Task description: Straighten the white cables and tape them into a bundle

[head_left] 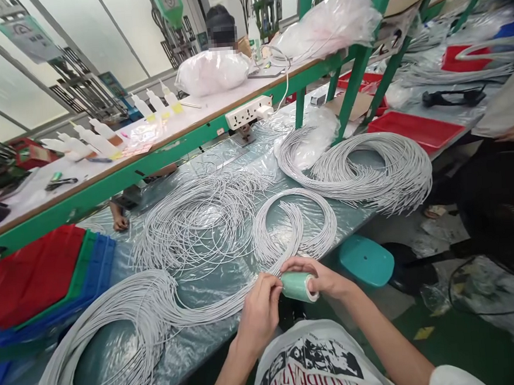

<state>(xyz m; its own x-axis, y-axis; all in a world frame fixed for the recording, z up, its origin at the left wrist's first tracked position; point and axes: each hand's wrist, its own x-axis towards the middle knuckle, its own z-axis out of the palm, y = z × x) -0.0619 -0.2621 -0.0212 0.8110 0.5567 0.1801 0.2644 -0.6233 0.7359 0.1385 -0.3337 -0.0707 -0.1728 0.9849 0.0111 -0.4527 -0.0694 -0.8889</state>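
My right hand (318, 279) is closed around a roll of green stretch film (296, 286) with a white core. Close against the roll's left end, my left hand (261, 309) is closed with its fingertips pinched together at a bundle of thin grey cables (221, 312). Whether a strip of film is also between those fingertips is hidden. From my hands the bundle runs left along the table edge into a large coil (104, 344). On the other side it leads up into a smaller coil (294, 222).
A loose cable pile (197, 220) and another big coil (369, 167) lie on the plastic-covered table (202, 287). Stacked red, green and blue bins (38, 278) stand left. Behind runs a raised shelf with a power strip (249, 112). A teal stool (367, 261) stands right. A person (221, 31) sits beyond.
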